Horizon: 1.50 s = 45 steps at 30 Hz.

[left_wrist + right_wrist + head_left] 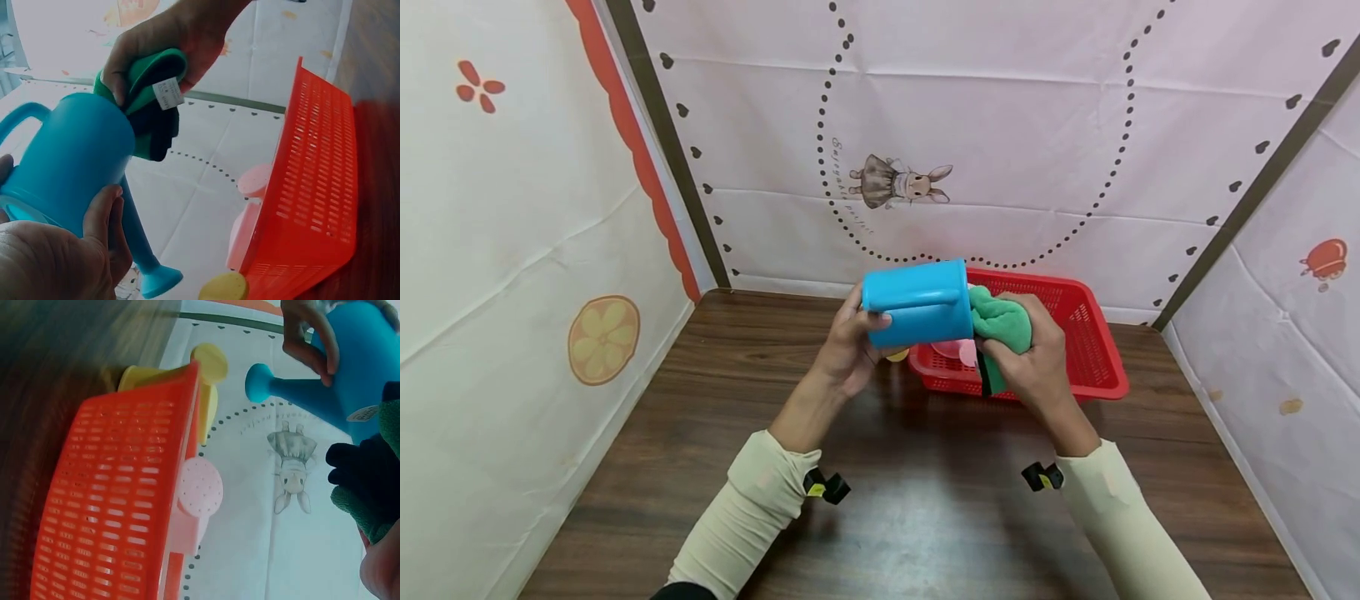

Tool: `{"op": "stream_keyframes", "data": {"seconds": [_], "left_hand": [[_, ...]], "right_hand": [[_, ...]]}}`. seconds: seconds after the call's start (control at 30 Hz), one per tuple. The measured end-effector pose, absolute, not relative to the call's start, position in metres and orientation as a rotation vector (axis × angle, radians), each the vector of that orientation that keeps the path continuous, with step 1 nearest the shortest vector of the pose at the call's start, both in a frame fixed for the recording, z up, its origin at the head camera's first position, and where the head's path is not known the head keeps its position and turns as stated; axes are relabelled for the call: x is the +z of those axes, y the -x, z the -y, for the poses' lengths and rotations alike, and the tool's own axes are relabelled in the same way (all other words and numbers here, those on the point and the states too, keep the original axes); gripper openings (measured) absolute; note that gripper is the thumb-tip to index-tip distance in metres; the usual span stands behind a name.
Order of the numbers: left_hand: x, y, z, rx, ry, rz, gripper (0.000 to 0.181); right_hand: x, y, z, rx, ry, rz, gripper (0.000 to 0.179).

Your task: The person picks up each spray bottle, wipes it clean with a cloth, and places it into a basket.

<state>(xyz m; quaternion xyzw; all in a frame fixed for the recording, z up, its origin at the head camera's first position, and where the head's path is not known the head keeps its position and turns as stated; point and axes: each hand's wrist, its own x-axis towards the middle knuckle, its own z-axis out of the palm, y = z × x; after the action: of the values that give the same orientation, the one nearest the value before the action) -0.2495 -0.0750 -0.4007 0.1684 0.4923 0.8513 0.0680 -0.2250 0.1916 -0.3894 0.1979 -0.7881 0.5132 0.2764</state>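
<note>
A blue toy watering can (917, 321) is held up on its side over the table by my left hand (850, 346), its handle facing the head camera. Its spout, ending in a round head (160, 281), shows in both wrist views. With my right hand (1037, 354) I grip a bunched green cloth (1006, 323) right at the can's open end. The cloth has a dark side and a white tag (167, 94). In the left wrist view the left fingers (106, 219) wrap the can's body near its base.
Behind the hands, a red perforated basket (1093, 342) stands on the brown wooden table (880, 517). A pink watering can (199, 494) is in it. Something yellow with a round head (209, 362) shows beside the basket's far edge. Patterned cloth walls (1015, 133) enclose the table.
</note>
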Motion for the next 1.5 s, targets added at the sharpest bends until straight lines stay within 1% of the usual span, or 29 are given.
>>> {"op": "stream_keyframes", "data": {"seconds": [0.13,0.27,0.5,0.63,0.77,0.97,1.27,1.33,1.47,1.5], "left_hand": [[-0.402,0.25,0.076,2.578,-0.445,-1.493,0.085],[-0.405,0.25,0.076,2.578,-0.397,-1.497,0.083],[-0.416,0.247,0.079,2.553,-0.396,-1.63,0.093],[-0.423,0.245,0.082,2.522,-0.45,-1.809,0.099],[-0.428,0.243,0.085,2.426,-0.624,-2.1,0.101],[-0.431,0.238,0.085,2.018,-0.848,-2.746,0.098],[-0.417,0.231,0.075,1.518,-1.28,-3.003,0.096],[-0.415,0.227,0.071,1.374,-1.414,-3.035,0.095],[-0.41,0.218,0.063,1.056,-1.685,-3.073,0.089],[-0.409,0.216,0.062,0.989,-1.728,-3.084,0.089]], "right_hand": [[-0.39,0.218,-0.19,1.359,-0.572,2.1,0.06],[-0.386,0.214,-0.188,1.357,-0.625,2.056,0.059],[-0.378,0.209,-0.187,1.365,-0.683,1.995,0.062],[-0.376,0.209,-0.188,1.355,-0.703,1.994,0.064],[-0.374,0.209,-0.19,1.351,-0.708,1.987,0.065],[-0.367,0.209,-0.192,1.321,-0.737,1.936,0.063],[-0.342,0.211,-0.185,1.233,-0.781,1.827,0.052],[-0.335,0.21,-0.184,1.205,-0.794,1.805,0.053],[-0.324,0.205,-0.182,1.14,-0.833,1.799,0.066],[-0.322,0.204,-0.181,1.119,-0.84,1.811,0.066]]}}
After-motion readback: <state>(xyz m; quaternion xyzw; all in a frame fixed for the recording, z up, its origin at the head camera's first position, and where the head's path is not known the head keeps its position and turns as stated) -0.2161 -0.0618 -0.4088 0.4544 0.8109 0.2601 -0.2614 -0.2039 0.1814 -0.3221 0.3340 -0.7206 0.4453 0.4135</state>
